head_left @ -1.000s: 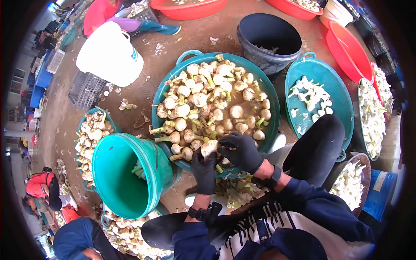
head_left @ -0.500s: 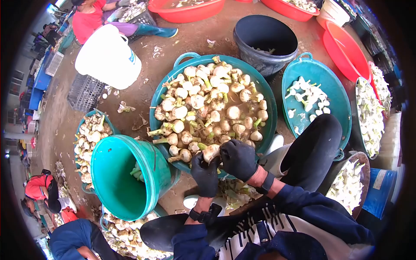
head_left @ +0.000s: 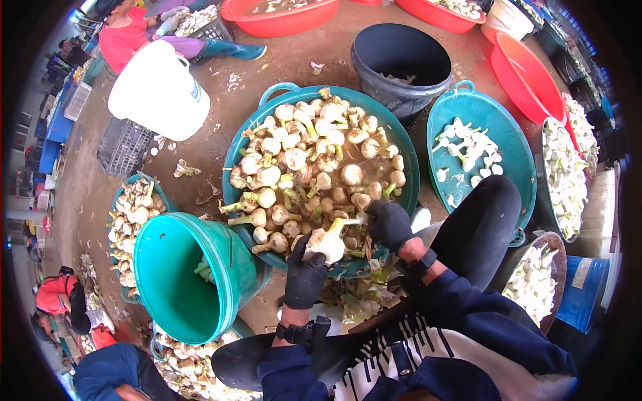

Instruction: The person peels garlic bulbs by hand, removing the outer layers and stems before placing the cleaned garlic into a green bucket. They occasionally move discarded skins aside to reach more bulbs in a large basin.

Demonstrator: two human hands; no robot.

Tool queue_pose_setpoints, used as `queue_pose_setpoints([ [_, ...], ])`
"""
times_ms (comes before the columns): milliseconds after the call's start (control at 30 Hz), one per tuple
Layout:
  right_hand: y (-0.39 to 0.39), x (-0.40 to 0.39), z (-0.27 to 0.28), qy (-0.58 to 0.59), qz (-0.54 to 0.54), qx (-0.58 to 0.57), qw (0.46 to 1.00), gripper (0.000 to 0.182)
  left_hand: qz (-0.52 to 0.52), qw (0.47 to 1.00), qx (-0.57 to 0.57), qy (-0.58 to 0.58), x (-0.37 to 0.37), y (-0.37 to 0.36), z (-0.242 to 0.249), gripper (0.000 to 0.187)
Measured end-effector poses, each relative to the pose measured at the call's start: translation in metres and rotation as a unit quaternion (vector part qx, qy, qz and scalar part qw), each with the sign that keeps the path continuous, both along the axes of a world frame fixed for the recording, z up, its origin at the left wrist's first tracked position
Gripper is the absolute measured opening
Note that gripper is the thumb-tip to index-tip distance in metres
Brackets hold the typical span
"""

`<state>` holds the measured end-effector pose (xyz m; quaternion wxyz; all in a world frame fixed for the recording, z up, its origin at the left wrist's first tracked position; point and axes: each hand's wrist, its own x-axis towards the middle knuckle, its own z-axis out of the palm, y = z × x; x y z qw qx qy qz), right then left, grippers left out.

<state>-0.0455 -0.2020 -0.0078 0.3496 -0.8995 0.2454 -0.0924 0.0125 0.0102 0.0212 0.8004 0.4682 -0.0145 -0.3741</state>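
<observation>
My left hand [head_left: 305, 271], in a black glove, is closed around a garlic bulb [head_left: 326, 246], its green stem pointing up and right. My right hand [head_left: 389, 226], gloved too, is closed just right of the stem. A thin pale piece [head_left: 358, 219] spans from the stem's end to its fingers; I cannot tell whether it is a blade or peel. Both hands are over the near edge of a teal basin [head_left: 416, 164], where many unpeeled garlic bulbs [head_left: 294, 158] lie in muddy water.
Left stands a tilted green bucket [head_left: 177, 281], with more bulbs [head_left: 137, 204] behind it. At right, a teal tub [head_left: 441, 123] contains peeled garlic [head_left: 471, 144]. A black bucket [head_left: 401, 60] and white bucket [head_left: 157, 90] stand beyond. Peelings [head_left: 364, 294] lie below my hands. Other people sit at left.
My hands have moved apart. The left has turned the bulb so its stem points toward the right hand, which has shifted right and up. The view has shifted slightly.
</observation>
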Motion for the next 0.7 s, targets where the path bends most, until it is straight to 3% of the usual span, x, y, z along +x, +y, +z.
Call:
queue_pose_setpoints([
  [100,-0.005,-0.003,0.016,-0.068,0.056,0.083,0.993,0.027,0.018,0.997,-0.056,0.058,0.002,0.003,-0.007,0.054],
  [200,0.007,0.001,0.05,-0.145,0.142,0.196,0.959,0.027,0.022,0.993,-0.054,0.103,0.001,-0.002,-0.003,0.056],
  [333,0.02,0.003,0.057,-0.143,0.202,0.199,0.948,0.025,-0.02,0.995,-0.053,0.083,0.001,-0.004,-0.011,0.058],
  [467,0.029,-0.004,0.037,-0.141,0.182,0.227,0.946,0.02,-0.044,0.999,0.02,0.02,-0.005,-0.004,-0.014,0.06],
  [700,0.042,-0.01,0.045,-0.101,0.142,0.133,0.976,0.007,-0.051,0.994,0.087,0.04,-0.01,-0.01,-0.004,0.054],
])
